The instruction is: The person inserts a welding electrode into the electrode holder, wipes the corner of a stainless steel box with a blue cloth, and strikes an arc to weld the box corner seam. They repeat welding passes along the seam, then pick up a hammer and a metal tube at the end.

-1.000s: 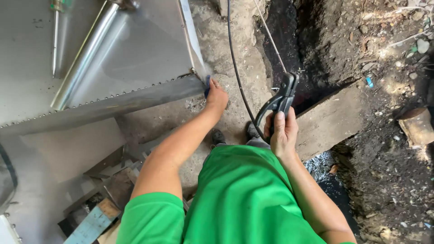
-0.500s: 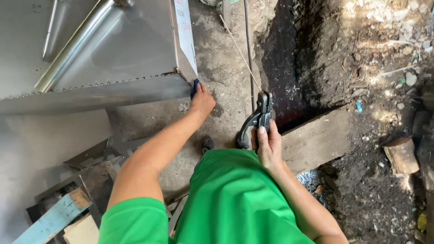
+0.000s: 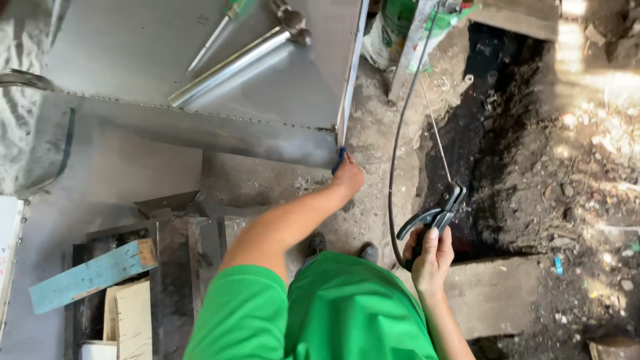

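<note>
The black pistol-shaped electrode holder (image 3: 432,217), with 1 thin rod clamped in it and a black cable trailing, is grasped by the right hand (image 3: 432,257) above the dark trench. The lower corner of the dull grey sheet-metal box (image 3: 220,93) is touched by the left hand (image 3: 348,177); its grip cannot be told. A green-and-white sack (image 3: 393,27) stands beyond.

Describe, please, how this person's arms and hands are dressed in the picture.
Both arms are bare below short, bright green sleeves of a plain shirt. The left hand and the right hand wear no gloves, and no watch, ring or band shows on either wrist.
</note>
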